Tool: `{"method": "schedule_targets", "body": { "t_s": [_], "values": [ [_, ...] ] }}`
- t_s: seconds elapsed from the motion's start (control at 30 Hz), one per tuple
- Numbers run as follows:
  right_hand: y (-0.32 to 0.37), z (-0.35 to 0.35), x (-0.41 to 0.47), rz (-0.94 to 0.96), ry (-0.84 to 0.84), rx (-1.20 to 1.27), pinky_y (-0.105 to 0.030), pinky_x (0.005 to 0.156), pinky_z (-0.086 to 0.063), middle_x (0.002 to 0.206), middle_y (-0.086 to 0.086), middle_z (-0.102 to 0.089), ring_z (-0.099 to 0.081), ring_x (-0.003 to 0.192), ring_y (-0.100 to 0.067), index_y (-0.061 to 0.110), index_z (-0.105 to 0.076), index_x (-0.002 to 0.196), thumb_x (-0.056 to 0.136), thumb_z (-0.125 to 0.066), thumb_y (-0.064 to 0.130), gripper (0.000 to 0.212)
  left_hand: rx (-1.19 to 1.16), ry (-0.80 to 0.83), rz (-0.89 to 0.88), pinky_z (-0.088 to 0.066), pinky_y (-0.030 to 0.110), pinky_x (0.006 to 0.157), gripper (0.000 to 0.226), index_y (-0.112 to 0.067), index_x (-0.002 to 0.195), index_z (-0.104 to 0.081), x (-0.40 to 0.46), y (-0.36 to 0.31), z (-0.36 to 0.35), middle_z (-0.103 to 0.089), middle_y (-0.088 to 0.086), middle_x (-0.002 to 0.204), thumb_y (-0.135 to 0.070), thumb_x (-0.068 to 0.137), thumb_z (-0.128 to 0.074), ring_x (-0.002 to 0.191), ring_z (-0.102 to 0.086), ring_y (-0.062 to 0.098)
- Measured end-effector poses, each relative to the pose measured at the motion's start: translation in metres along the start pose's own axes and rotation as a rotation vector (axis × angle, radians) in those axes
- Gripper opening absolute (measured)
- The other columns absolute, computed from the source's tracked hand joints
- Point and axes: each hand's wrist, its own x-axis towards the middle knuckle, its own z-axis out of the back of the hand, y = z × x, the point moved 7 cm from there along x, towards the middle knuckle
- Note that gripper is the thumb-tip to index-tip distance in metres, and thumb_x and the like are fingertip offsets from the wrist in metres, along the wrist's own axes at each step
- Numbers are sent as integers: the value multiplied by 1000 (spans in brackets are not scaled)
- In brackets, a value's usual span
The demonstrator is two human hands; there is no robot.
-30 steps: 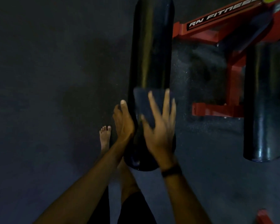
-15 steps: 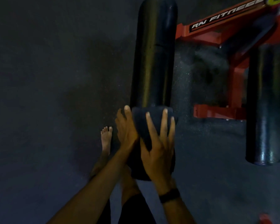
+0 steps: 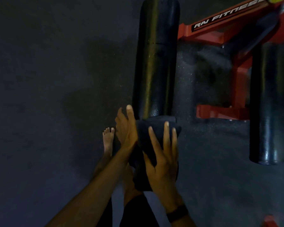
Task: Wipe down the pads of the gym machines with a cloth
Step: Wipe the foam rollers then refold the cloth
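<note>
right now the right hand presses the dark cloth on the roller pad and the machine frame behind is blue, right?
Not quite: the machine frame is red, not blue, as the head view shows. The rest holds: the right hand presses the dark cloth on the roller pad.

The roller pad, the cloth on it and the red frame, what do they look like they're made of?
Roller pad: looks like foam under glossy black vinyl or rubber, as it shows long light streaks and a seam ring. Cloth: dark, soft woven fabric, matte, draping over the pad. Red frame: probably painted metal, with square edges and an even red coat.
</note>
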Motion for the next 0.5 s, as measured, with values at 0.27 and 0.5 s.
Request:
{"method": "schedule_targets", "body": {
  "t_s": [0.27, 0.5],
  "values": [
    [2, 11, 176, 16, -75, 44, -64, 114, -30, 168, -8, -11, -11, 152, -41, 32, -35, 155, 96, -58, 35, 63, -10, -69, 118, -27, 53, 117, 81, -13, 153, -34, 28, 23, 3, -39, 18, 155, -71, 97, -20, 140, -39, 37],
    [-1, -1, -2, -56, -32, 23, -54, 120, -24, 168, -7, -13, -10, 155, -32, 34, -27, 156, 101, -44, 51, 60, 91, 25, -88, -27, 46, 118, 93, -19, 156, -29, -7, -3, 1, -32, 9, 159, -78, 88, -7, 144, -34, 29]
  ]
}}
